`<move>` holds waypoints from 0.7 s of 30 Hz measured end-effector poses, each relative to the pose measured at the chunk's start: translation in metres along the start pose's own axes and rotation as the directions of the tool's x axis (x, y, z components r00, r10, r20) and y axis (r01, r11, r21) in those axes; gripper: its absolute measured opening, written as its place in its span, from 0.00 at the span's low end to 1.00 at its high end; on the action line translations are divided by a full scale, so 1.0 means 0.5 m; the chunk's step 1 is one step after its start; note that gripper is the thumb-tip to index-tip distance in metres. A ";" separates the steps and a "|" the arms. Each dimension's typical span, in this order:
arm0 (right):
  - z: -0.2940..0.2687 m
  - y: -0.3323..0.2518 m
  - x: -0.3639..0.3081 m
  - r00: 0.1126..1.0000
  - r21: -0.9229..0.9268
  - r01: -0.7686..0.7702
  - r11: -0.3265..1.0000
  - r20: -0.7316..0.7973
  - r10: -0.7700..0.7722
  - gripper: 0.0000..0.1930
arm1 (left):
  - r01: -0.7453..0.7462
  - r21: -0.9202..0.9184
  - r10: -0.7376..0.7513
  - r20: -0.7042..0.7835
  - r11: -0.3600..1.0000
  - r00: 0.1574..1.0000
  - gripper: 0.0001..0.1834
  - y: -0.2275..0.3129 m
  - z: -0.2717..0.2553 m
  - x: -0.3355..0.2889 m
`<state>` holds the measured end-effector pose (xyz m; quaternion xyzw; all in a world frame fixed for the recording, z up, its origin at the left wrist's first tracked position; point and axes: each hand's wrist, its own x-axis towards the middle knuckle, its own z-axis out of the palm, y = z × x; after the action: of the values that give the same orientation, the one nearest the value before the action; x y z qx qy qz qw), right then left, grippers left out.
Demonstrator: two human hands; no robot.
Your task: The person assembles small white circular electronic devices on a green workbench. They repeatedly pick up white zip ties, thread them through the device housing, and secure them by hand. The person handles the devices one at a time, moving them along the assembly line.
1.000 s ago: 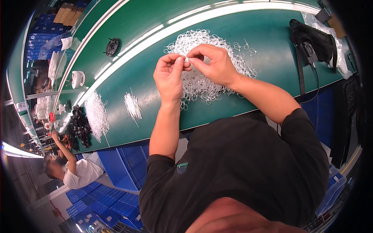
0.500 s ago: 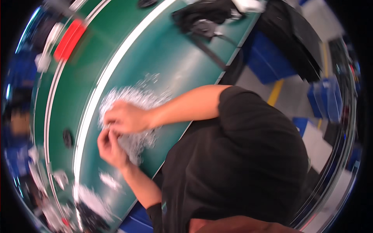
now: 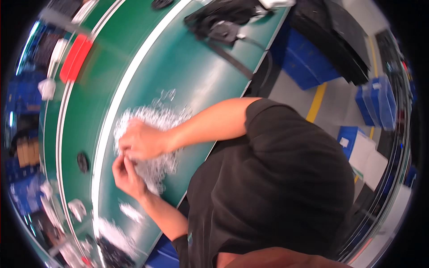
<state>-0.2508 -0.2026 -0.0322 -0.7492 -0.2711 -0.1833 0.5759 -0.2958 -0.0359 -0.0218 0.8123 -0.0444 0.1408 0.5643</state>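
Observation:
A loose heap of small clear, whitish pieces [image 3: 154,178] lies on the green work surface [image 3: 196,80]. Over its left side, my right hand [image 3: 142,139] is bent down with its fingers drawn together. Just below it is my left hand [image 3: 128,177], thumb and forefinger pinched close to the right fingertips. Whatever the fingers hold is too small or too covered to make out. A few stray clear pieces [image 3: 167,94] lie beyond the heap.
A small white pile [image 3: 132,212] and a larger one [image 3: 117,236] lie nearer the lower left. Black straps and a bag-like bundle [image 3: 223,29] rest at the far end. A red block [image 3: 76,58] and a black round piece [image 3: 83,161] are on the left. Blue bins [image 3: 308,60] stand right.
The whole view has shifted slightly and is sharper. Both hands stay together over the heap, with the left fingers still against the right fingertips.

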 end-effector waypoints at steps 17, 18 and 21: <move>-0.034 -0.038 0.033 0.997 -0.195 0.075 0.978 0.026 -0.071 0.04 | 0.427 0.467 -0.109 -0.566 0.774 0.817 0.08 -0.063 -0.359 -0.076; -0.032 -0.039 0.032 0.997 -0.197 0.081 0.977 0.028 -0.077 0.04 | 0.464 0.535 -0.138 -0.539 0.706 0.831 0.09 -0.065 -0.361 -0.082; -0.029 -0.042 0.030 0.995 -0.196 0.095 0.976 0.039 -0.089 0.04 | 0.520 0.598 -0.240 -0.487 0.610 0.840 0.08 -0.065 -0.328 -0.101</move>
<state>-0.2513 -0.2096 -0.0035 -0.7919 -0.2948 -0.2245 0.4855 -0.3661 0.1238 -0.0122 0.9149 0.2937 0.1666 0.2214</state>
